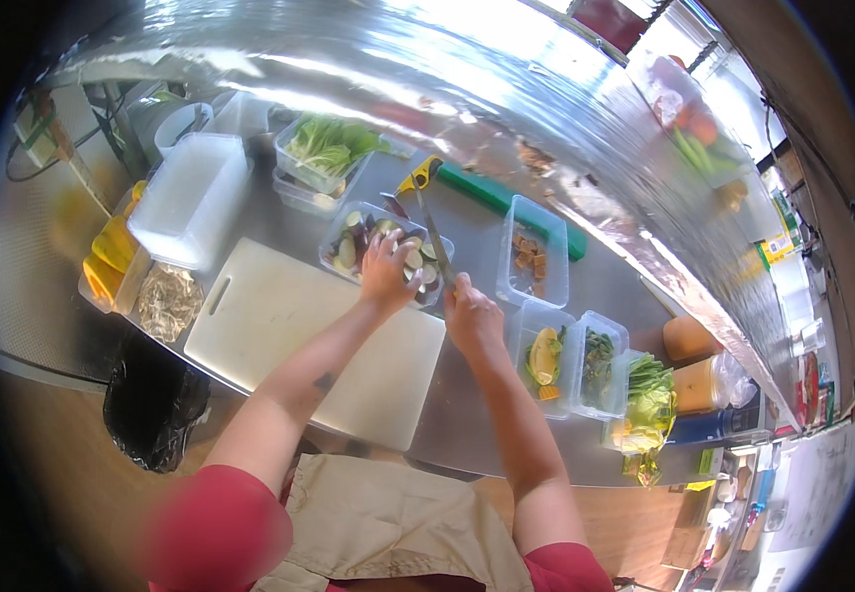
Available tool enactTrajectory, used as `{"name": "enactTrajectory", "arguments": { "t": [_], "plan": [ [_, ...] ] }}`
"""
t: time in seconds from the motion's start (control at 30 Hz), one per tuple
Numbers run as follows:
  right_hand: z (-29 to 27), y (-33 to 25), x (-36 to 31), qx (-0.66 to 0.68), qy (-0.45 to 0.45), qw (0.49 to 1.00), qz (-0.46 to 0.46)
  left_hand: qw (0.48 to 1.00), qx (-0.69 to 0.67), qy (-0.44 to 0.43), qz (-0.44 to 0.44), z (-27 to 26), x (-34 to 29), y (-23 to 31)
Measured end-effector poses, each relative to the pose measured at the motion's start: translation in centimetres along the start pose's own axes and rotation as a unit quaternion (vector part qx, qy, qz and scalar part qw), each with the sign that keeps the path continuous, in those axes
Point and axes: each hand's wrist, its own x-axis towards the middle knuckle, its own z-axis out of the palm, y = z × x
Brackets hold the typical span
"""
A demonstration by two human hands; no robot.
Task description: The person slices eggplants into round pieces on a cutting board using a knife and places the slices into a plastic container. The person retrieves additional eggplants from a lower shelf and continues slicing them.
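Cut eggplant pieces [413,259], purple-skinned with pale flesh, fill a clear plastic container [332,233] behind the cutting board. My left hand [386,274] reaches over its near rim, fingers spread on the eggplant; whether any piece is gripped does not show. In my right hand [474,316], just right of that container, the fingers are wrapped round the handle of a kitchen knife [434,235]. Its long blade points up and away, passing beside the container's right side. The white cutting board [294,326] lies below my left forearm with nothing on it.
Lettuce in a tub [329,148] stands behind. To the right are a container with brown cubes [529,261], tubs of vegetables and greens [600,360], and a green box [486,195]. At left are an upside-down-looking white tub [190,197], yellow peppers [111,252] and a black bin bag [156,405].
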Motion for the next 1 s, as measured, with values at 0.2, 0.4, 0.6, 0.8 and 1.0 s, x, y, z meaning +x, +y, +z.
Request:
{"name": "enactTrajectory", "arguments": {
  "t": [0.2,0.4,0.6,0.8,1.0],
  "plan": [
    [-0.9,3.2,-6.7,0.087,0.036,0.995,0.045,0.992,0.088,-0.066,0.061,-1.9,4.9,-1.2],
    [-2.2,1.7,-14.1,0.220,0.023,0.970,0.105,0.955,0.117,-0.265,0.056,-1.4,14.5,-7.3],
    [-0.5,3.0,-20.0,0.267,0.019,0.942,0.202,0.908,0.167,-0.384,0.037,-1.3,13.4,-7.0],
    [-0.3,3.6,-22.6,0.255,0.022,0.936,0.243,0.894,0.175,-0.411,0.032,-2.0,13.5,-6.9],
    [-1.5,3.2,-22.2,0.247,0.016,0.944,0.219,0.885,0.180,-0.427,0.045,-2.8,13.1,-6.4]
  ]
}}
